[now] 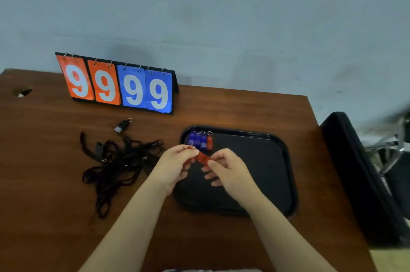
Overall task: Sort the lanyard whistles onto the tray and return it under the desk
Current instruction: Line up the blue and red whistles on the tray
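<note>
A black tray (261, 174) lies on the brown desk (55, 183), right of centre. In its far left corner three blue whistles (197, 139) and one red whistle (209, 141) lie side by side. Over the tray's left edge both hands hold another red whistle (201, 157). My left hand (175, 166) pinches its left end, my right hand (224, 167) pinches its right end. A black whistle (122, 126) lies on the desk to the left, above a tangled heap of black lanyards (117, 160).
A flip scoreboard (119, 85) reading 9999 stands at the desk's far edge against the grey wall. A cable hole (21, 91) is at the far left. A black chair (363, 178) stands beside the desk's right edge.
</note>
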A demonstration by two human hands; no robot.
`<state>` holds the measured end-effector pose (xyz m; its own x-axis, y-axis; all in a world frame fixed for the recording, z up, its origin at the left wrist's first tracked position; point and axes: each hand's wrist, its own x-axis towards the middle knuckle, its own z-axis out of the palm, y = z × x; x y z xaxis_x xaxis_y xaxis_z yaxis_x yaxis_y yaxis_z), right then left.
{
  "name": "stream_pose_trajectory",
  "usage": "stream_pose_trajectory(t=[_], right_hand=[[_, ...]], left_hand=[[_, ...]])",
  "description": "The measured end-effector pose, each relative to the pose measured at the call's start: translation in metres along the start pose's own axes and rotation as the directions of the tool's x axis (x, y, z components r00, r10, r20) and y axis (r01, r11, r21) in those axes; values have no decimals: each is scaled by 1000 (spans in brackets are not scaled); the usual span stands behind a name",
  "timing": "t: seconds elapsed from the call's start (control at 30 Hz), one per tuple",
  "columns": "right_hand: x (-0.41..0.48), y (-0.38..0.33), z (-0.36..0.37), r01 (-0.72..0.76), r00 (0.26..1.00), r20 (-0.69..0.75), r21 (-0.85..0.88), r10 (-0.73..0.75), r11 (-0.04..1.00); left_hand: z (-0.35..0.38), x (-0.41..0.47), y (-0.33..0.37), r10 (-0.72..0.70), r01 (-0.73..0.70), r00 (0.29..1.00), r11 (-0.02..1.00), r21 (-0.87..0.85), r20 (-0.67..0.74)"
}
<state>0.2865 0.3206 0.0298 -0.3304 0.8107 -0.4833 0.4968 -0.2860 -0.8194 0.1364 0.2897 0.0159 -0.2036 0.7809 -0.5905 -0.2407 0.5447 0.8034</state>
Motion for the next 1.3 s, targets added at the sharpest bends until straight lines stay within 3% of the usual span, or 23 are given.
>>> stream_pose_trajectory(t=[0.13,0.23,0.37,0.4,0.5,0.53,0.67,0.77,0.9,1.1,1.3], right_hand=[[-16,11,-16,-189,982,37,224,186,956],[-21,25,-26,-279,959,82,461,272,842],[-18,43,-32,-261,942,71,766,327,587],[-16,47,-32,-250,937,46,783,347,570],[-3,63,-33,-290,894,-88,636,440,715],[2,68,-34,-299,879,-114,626,463,720],[23,70,-44,-246,854,-137,743,501,622],[39,56,-48,-243,860,-51,835,509,494],[66,39,-44,-214,884,-83,803,461,556],[101,30,-29,-32,887,-282,751,364,660],[118,44,-8,-286,819,-239,619,522,732]], left_hand=[[11,-9,-8,10,-15,998,996,88,60],[16,-15,-14,-46,46,999,999,-20,8],[15,-17,-21,-185,176,982,960,-220,-24],[15,-18,-21,-213,202,977,944,-262,-17],[12,-18,-24,-242,232,970,935,-268,-3],[10,-17,-27,-227,219,974,949,-227,-10],[0,-17,-33,-164,162,985,986,-44,-48],[-7,-16,-33,-191,183,979,978,-102,-72],[-13,-8,-33,-204,186,975,966,-178,-90],[-19,2,-27,-245,216,963,952,-216,-115],[-26,14,-26,-284,261,949,952,-163,-138]])
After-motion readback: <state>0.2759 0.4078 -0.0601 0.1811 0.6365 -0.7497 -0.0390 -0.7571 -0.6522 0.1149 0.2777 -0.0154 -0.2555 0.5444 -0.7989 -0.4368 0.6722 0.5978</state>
